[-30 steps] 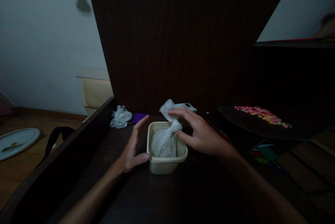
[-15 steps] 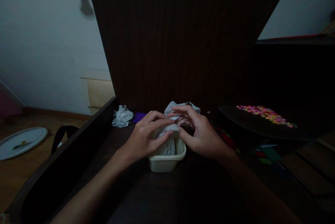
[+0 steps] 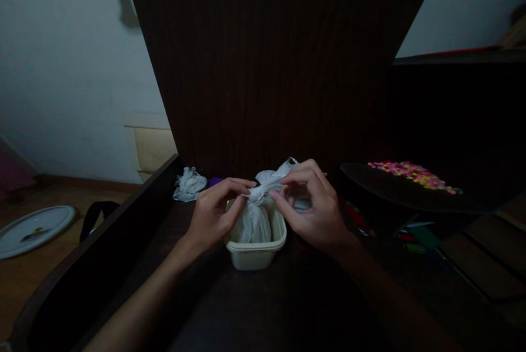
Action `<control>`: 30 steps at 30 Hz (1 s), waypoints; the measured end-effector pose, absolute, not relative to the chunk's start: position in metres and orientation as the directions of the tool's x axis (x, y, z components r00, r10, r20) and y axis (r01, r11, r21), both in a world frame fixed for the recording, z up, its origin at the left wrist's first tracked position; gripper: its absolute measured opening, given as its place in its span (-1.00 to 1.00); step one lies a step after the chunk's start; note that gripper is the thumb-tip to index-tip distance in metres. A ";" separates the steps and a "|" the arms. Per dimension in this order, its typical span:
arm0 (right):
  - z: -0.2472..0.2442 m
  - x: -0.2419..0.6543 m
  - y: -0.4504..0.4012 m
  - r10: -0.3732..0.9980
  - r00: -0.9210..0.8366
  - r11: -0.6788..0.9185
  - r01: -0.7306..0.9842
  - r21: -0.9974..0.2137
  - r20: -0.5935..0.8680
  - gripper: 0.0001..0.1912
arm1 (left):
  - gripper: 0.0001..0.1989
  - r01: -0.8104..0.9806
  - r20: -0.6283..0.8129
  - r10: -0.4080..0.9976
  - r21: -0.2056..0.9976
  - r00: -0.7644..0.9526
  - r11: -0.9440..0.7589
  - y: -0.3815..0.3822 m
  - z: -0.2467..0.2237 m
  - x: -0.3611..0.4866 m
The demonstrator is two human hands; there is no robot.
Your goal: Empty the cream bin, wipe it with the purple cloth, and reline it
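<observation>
One dark desk (image 3: pixel 246 305) stands before you, backed by a tall wooden panel (image 3: pixel 267 67), with a pale wall (image 3: pixel 69 67) to the left. Crumpled white plastic (image 3: pixel 189 183) lies at the back-left corner, colourful bits (image 3: pixel 415 175) on a dark ledge (image 3: pixel 372 188) at right. Your left hand (image 3: pixel 216 212), partly hiding a purple item (image 3: pixel 215 181), and right hand (image 3: pixel 316 206) pinch a white bag's (image 3: pixel 253 223) twisted top; it sits in a cream tub (image 3: pixel 252 259).

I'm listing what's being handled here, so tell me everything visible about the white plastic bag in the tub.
The white plastic bag looks thin and wrinkled, any contents hidden. Its rounded body sits inside the cream tub, gathered above into a bunched neck, with loose plastic trailing up and to the right. The left grip pinches the neck's left side; the right grip pinches the loose plastic.
</observation>
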State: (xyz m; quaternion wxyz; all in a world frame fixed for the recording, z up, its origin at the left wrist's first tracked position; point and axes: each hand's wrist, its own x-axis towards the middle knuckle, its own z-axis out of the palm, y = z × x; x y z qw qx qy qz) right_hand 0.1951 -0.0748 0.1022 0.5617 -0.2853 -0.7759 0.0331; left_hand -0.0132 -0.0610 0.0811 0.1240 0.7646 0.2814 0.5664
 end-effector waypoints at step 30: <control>0.094 0.183 -0.074 0.471 -0.434 0.865 0.398 -0.305 0.768 -0.79 | -0.89 0.346 0.697 0.632 0.533 0.337 -0.772 -0.064 0.100 -0.017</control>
